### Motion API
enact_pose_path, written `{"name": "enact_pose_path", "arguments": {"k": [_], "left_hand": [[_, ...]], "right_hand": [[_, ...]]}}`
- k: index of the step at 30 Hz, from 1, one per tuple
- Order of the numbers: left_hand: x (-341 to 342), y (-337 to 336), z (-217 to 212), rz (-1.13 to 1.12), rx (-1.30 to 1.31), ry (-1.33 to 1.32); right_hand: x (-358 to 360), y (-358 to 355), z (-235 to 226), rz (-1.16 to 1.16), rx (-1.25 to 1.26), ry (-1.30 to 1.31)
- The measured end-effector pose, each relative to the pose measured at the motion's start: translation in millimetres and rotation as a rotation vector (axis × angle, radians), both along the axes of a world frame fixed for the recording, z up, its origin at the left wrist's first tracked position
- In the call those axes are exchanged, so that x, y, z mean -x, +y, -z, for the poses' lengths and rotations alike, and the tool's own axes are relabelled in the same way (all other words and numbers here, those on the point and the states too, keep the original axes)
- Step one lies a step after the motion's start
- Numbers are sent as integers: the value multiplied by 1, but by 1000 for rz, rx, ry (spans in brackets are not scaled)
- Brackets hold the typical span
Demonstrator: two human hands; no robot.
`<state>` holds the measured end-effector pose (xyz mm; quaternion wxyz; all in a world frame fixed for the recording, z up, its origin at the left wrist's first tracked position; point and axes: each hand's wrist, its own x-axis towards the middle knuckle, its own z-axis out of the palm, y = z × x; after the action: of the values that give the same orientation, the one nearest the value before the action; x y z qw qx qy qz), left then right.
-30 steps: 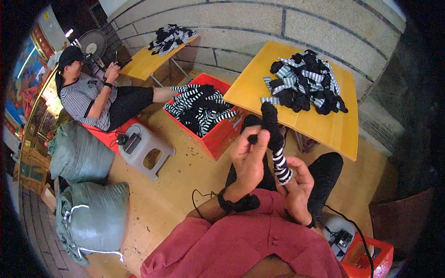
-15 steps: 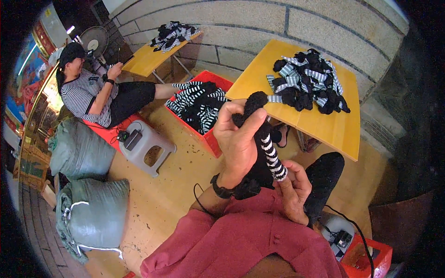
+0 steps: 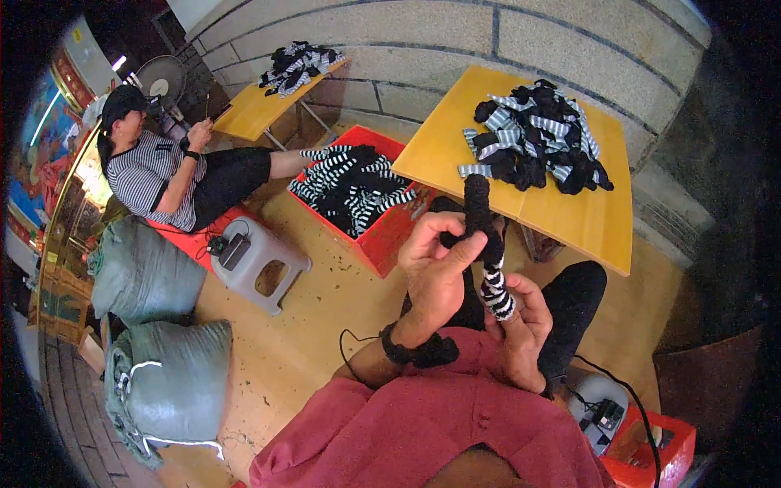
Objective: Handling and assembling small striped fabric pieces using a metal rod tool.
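Note:
A knitted piece [image 3: 496, 293], black at its upper part and striped black and white below, is held upright in front of my chest. It looks like a sock or glove; the exact kind is unclear. My left hand [image 3: 435, 272] pinches the black part between thumb and fingers. Around the lower end of the striped tube, my right hand [image 3: 525, 337] has its fingers closed, and one finger seems to sit at or inside the opening. Beyond, a heap of black and grey-striped knitted pieces [image 3: 537, 138] lies on a yellow table [image 3: 431, 142].
A red crate [image 3: 382, 252] holds striped knitted pieces, left of the table. Farther left, a person [image 3: 163, 171] sits near a grey stool [image 3: 260, 260] and a second table [image 3: 252, 110] with another heap. Stuffed green sacks [image 3: 175, 374] stand at left, a red box [image 3: 671, 455] at lower right.
The black part has straightened upward, and the striped tube is more bunched. My left hand has moved slightly right and down, closer to the right hand, which stays at the lower end.

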<state>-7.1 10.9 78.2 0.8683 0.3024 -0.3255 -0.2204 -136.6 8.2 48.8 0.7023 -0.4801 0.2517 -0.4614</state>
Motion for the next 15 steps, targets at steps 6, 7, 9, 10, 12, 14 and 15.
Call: {"name": "enact_pose_path", "arguments": {"k": [6,7,9,10,12,14,15], "left_hand": [[4,5,3,184,-48,51],[0,5,3,192,-50,3],[-4,7,-17,169,-76,-59],[-8,8,-26,143,-103,-126],[-22,6,-34,121,-84,-163],[-31,7,-38,142,-98,-128],[-33,9,-37,139,-100,-125]], "right_hand": [[6,-7,-4,-330,-323,-259],[5,-6,-6,-237,-276,-169],[9,-10,2,-182,-115,-90],[11,-12,7,-130,47,-17],[11,-10,13,-110,103,20],[10,-8,14,-90,160,54],[10,-8,15,-77,175,71]]}}
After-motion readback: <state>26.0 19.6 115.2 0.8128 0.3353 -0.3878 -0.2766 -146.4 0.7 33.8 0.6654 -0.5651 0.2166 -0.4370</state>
